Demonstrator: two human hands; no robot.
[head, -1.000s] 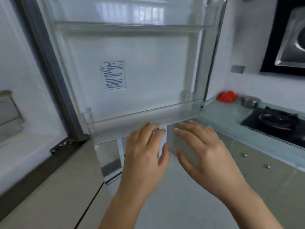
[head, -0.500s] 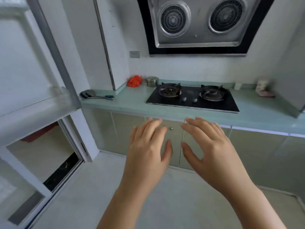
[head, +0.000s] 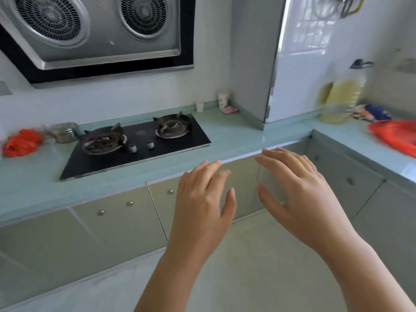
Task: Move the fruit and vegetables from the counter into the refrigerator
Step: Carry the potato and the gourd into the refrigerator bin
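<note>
My left hand (head: 202, 199) and my right hand (head: 295, 190) are held out side by side in front of the cabinet doors, palms down, fingers spread, nothing in either. Behind them runs the pale green counter (head: 238, 140). A red plastic bag (head: 398, 136) lies on the counter's right arm, blurred, its contents hidden. No fruit or vegetables can be made out. The refrigerator is out of view.
A black two-burner gas hob (head: 135, 145) is set into the counter under a range hood (head: 94, 30). A crumpled red bag (head: 21, 141) and a metal pot (head: 64, 131) sit at far left. A big oil bottle (head: 340, 100) stands by the right corner.
The view has swung right, from the open refrigerator door across the hob to the counter's right corner. Both hands stay empty and spread in front of me.
</note>
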